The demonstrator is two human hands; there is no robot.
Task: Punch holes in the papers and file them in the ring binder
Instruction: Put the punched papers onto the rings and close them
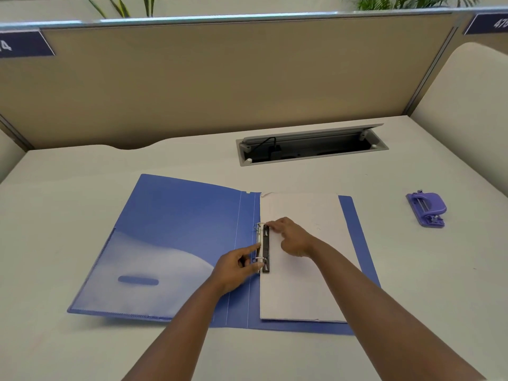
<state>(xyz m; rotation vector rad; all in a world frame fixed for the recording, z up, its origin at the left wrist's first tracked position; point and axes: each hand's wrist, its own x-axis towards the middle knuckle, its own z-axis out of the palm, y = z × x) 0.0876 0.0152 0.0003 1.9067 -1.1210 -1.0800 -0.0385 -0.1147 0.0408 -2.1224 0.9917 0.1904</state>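
Blue ring binder [176, 243] lies open flat on the white desk [68, 188], front cover spread out to the left w/ a clear inner pocket [132, 273]. White papers [308, 270] sit stacked on the right half, left edge tucked against the ring mechanism [261, 247] at the spine.

Both hands are at that mechanism. Left hand [236, 268] comes in from the spine side: index finger stretched out, tip touching the metal bar between the two rings, other fingers curled near the lower ring. Can't tell if thumb & fingers actually pinch that ring or just sit beside it. Right hand [291, 237] rests on top of the papers, just right of the black clamp strip [266, 248]; fingertips reach toward the upper ring, touching the strip's top end, fingers bent but not wrapped round anything I can make out. Both rings look closed thru the paper edge, tho small & hard to be sure.

Well away to the right of the right hand, apart from the binder, a purple hole punch [426, 209] sits on the desk. Beyond both hands, toward the beige partition [220, 78], a cable tray [310, 145] is set into the desk w/ lid propped up, black plug & cord inside. Green plant leaves [398, 1] show above the partition.
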